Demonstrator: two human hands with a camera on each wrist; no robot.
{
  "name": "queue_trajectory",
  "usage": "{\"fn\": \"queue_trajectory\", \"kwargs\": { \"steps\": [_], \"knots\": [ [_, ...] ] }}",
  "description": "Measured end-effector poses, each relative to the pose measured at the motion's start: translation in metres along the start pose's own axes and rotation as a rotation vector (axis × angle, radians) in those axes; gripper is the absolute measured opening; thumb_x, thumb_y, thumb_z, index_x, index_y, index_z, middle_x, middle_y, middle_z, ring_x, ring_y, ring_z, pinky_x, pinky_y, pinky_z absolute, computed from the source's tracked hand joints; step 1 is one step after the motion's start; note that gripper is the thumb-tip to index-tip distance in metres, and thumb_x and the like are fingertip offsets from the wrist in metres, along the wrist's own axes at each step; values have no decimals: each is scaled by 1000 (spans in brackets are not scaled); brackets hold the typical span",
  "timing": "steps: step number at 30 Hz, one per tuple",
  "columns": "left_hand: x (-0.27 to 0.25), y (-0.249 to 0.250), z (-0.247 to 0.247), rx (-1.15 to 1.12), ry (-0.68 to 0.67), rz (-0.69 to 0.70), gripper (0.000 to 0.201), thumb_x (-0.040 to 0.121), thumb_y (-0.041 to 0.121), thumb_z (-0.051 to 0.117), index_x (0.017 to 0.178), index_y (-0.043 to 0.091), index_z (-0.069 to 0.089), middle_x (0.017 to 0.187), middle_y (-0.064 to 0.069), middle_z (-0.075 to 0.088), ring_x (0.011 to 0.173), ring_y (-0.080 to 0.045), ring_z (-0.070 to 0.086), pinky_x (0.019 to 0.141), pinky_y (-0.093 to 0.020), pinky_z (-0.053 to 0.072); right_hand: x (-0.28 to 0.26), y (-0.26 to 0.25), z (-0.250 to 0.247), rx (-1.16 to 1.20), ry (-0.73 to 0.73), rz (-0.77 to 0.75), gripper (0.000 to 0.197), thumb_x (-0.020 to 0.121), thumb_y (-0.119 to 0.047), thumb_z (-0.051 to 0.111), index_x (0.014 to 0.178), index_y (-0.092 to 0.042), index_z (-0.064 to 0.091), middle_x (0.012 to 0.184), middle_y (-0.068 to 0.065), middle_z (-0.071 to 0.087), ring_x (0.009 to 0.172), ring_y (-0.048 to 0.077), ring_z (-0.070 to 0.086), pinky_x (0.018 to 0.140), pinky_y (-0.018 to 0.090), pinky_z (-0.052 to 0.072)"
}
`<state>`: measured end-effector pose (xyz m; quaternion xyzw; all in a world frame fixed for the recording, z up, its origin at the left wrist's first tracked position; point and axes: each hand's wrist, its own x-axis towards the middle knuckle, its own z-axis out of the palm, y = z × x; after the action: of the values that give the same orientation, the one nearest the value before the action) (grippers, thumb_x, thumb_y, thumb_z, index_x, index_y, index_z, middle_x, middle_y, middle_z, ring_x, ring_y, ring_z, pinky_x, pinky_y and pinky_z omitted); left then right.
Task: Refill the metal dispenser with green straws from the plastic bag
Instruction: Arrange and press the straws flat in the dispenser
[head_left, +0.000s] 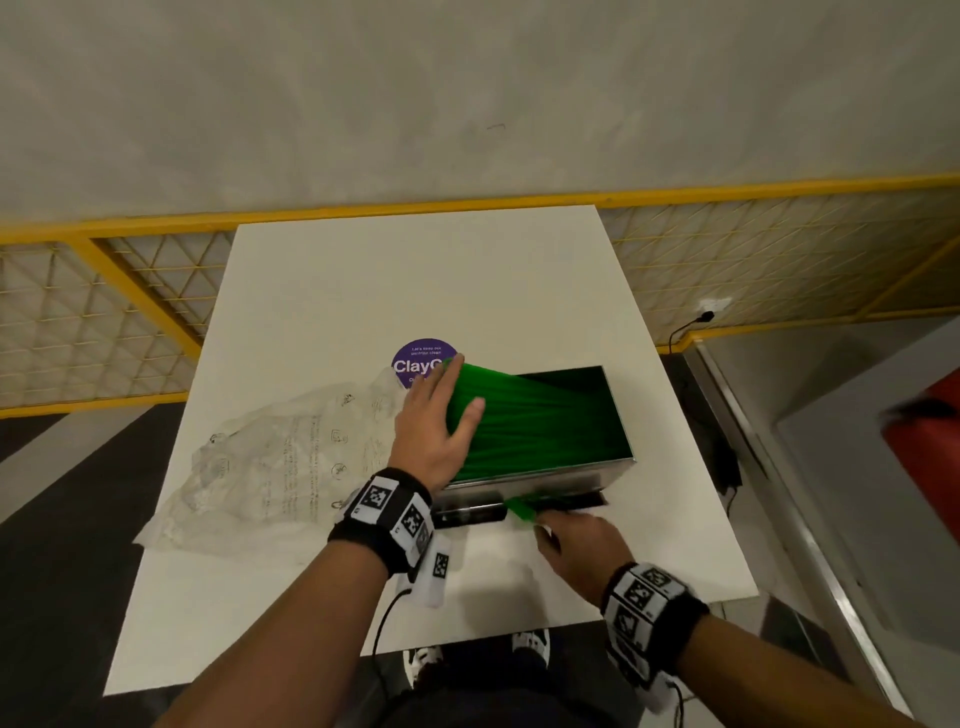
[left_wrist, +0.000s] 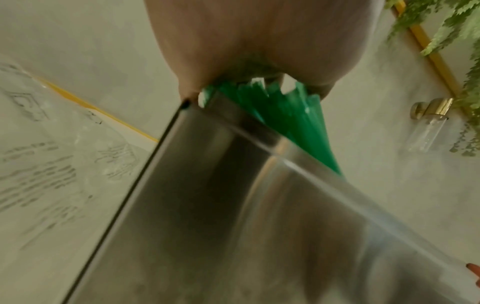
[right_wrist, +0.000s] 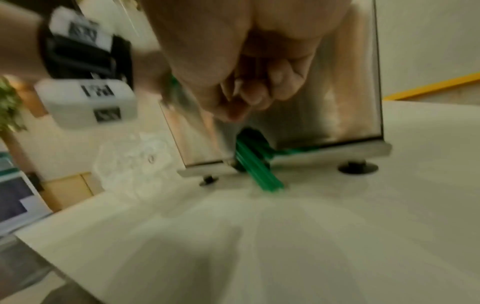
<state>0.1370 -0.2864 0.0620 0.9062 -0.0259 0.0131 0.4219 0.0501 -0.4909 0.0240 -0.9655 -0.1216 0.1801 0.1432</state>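
The metal dispenser (head_left: 540, 475) stands open-topped on the white table (head_left: 415, 270), filled with green straws (head_left: 545, 421). My left hand (head_left: 436, 410) lies flat on the straws' left ends, fingers straight; in the left wrist view the palm (left_wrist: 259, 41) presses the straw ends (left_wrist: 293, 117) over the dispenser's rim (left_wrist: 233, 205). A few straws (head_left: 521, 508) poke out of the front slot at the base. My right hand (head_left: 566, 540) is just in front of them, blurred. In the right wrist view its fingers (right_wrist: 246, 92) are curled above the protruding straws (right_wrist: 255, 168), holding nothing.
The clear plastic bag (head_left: 270, 467) lies crumpled and flat on the table to the left of the dispenser. A purple round sticker (head_left: 415, 361) sits behind my left hand. A yellow mesh railing (head_left: 130, 291) runs behind the table.
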Motion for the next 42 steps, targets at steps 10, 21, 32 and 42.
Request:
{"fn": "queue_trajectory", "kwargs": {
  "steps": [10, 21, 32, 42],
  "knots": [
    [-8, -3, 2, -72, 12, 40, 69, 85, 60, 28, 147, 31, 25, 156, -1, 23, 143, -8, 15, 119, -35, 17, 45, -19, 34, 81, -88, 247, 30, 97, -33, 46, 120, -15, 54, 110, 13, 67, 101, 32, 63, 83, 35, 49],
    [0, -13, 4, 238, -45, 101, 68, 82, 60, 31, 142, 27, 38, 152, -6, 31, 141, -28, 25, 114, -48, 27, 41, -11, 26, -91, -129, 190, 28, 101, -26, 35, 116, -11, 53, 113, 13, 64, 103, 34, 62, 84, 37, 48],
    [1, -13, 3, 310, -35, 101, 67, 82, 60, 31, 139, 27, 41, 149, -5, 36, 138, -28, 32, 108, -53, 33, 21, 6, 15, -76, -169, 224, 27, 99, -29, 37, 111, -12, 55, 111, 12, 64, 99, 30, 63, 82, 37, 49],
    [1, -13, 1, 192, -53, 117, 69, 82, 58, 35, 140, 22, 41, 148, -7, 35, 136, -28, 29, 113, -46, 30, -52, 74, -16, -256, -351, 331, 29, 96, -28, 43, 119, -16, 56, 115, 4, 59, 104, 20, 61, 87, 30, 49]
  ]
}}
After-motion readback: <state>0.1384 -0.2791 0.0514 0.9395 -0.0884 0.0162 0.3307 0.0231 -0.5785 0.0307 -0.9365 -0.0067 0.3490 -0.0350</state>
